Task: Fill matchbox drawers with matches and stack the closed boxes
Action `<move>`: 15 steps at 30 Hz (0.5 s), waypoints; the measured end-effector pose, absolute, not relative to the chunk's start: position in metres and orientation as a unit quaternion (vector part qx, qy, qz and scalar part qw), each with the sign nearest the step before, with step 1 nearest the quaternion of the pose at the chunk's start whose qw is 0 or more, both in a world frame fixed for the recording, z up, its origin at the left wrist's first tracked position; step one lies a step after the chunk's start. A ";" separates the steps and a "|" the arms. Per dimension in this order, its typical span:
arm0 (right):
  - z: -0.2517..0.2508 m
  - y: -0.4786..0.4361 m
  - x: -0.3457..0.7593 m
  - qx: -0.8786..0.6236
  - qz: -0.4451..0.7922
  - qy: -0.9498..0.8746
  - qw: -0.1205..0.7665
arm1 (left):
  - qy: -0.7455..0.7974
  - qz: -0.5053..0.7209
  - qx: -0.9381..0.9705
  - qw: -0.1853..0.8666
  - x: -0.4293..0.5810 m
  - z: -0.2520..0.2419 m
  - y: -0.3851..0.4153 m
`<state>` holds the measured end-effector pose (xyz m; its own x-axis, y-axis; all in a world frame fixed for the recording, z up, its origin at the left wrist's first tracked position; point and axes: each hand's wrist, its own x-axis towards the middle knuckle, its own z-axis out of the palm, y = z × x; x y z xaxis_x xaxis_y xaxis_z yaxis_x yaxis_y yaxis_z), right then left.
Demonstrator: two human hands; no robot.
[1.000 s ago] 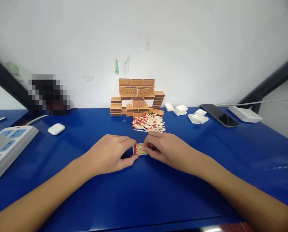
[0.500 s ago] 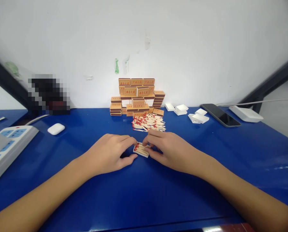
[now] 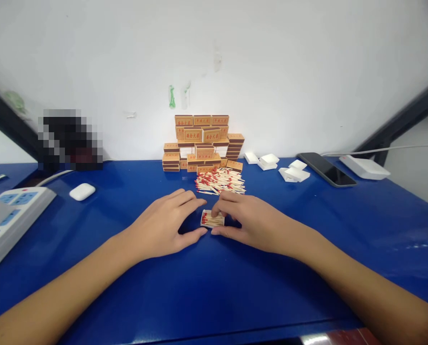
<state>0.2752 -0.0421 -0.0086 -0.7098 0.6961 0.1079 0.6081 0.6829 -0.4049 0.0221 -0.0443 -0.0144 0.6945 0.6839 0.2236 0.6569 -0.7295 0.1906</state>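
Observation:
A small white matchbox tray [image 3: 202, 225] holding a row of red-tipped matches [image 3: 210, 220] lies on the blue table between my hands. My left hand [image 3: 168, 223] is open at the tray's left end, index finger stretched out behind it and thumb by its front left corner. My right hand [image 3: 249, 220] is curled over the right end: a fingertip rests on the matches and the thumb presses at the front wall. Just behind is a loose heap of matches [image 3: 221, 181].
Stacked matchboxes [image 3: 204, 152] stand against the wall. Several white trays [image 3: 268, 160], a phone [image 3: 327, 169] and a white box [image 3: 364, 166] lie right. On the left are a white rounded case [image 3: 82, 191] and a power strip [image 3: 23, 203].
The tray has turned to lie more square to me and shifted slightly right. My left index finger has straightened; my right thumb has moved from the tray's right end to its front edge.

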 end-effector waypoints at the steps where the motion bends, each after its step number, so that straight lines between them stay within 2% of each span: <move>1: -0.009 -0.042 0.276 -0.355 0.176 -0.909 0.129 | 0.362 0.145 0.920 0.050 0.023 -0.014 -0.044; 7: -0.008 -0.043 0.272 -0.346 0.185 -0.906 0.157 | 0.353 0.150 0.920 0.079 0.025 -0.015 -0.045; 15: -0.013 -0.043 0.266 -0.377 0.136 -0.900 0.170 | 0.341 0.148 0.925 0.081 0.027 -0.013 -0.047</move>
